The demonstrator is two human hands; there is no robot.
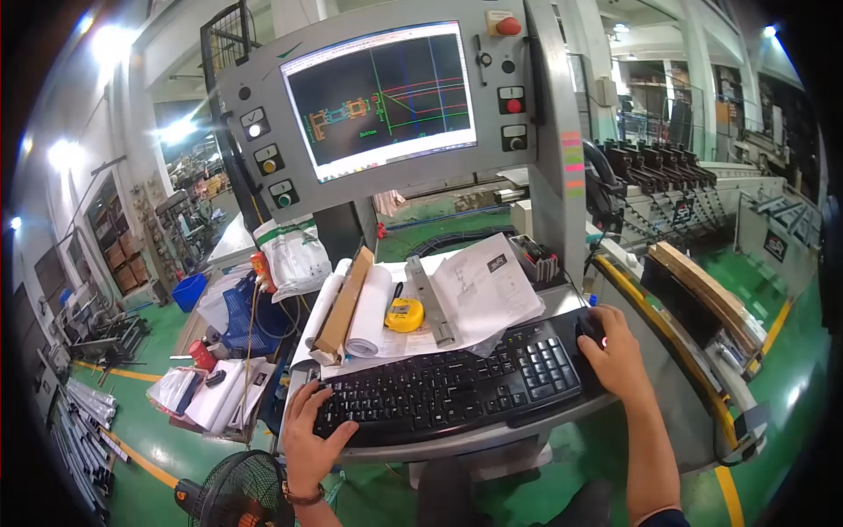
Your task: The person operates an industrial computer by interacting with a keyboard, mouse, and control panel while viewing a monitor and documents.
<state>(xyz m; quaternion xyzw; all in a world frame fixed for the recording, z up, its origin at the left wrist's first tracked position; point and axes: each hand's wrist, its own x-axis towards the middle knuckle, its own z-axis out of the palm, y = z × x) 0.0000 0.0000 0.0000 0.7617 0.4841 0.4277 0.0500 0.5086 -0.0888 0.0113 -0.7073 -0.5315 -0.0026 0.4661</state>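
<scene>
My left hand rests at the left end of a black keyboard, thumb held apart from the fingers, holding nothing. At the keyboard's right end, my right hand lies over a dark computer mouse, mostly covered by the fingers. Behind the keys sit a yellow tape measure, a grey metal bar, a rolled sheet of paper, a long brown strip and printed drawings. Above them, a screen in a grey control panel shows coloured line drawings on black.
A red emergency button tops the panel's right side. To the left stand a white bag, a stack of papers and a fan. On the right runs a yellow-edged rail beside stacked boards.
</scene>
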